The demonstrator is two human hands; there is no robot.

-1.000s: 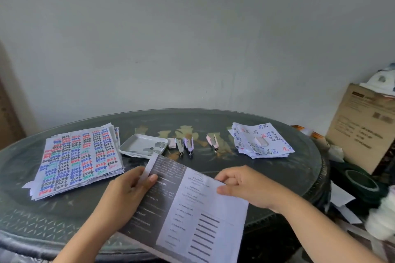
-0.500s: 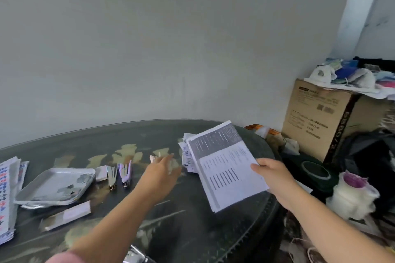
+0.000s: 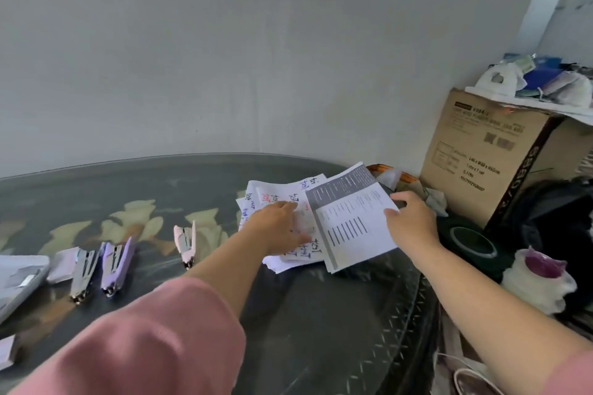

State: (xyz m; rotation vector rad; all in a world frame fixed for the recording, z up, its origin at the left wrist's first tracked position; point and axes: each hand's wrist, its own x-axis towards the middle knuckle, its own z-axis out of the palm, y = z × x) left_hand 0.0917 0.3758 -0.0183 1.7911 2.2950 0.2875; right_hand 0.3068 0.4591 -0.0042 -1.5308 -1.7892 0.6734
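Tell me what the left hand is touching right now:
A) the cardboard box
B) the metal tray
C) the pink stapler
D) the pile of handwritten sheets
D: the left hand lies on top of the pile of handwritten sheets, while the right hand pinches the printed sheet next to it.

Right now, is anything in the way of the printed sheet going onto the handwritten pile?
Yes: the left hand rests on the handwritten pile, covering its near part, beside the printed sheet that the right hand holds by its edge. Nothing else visible blocks it.
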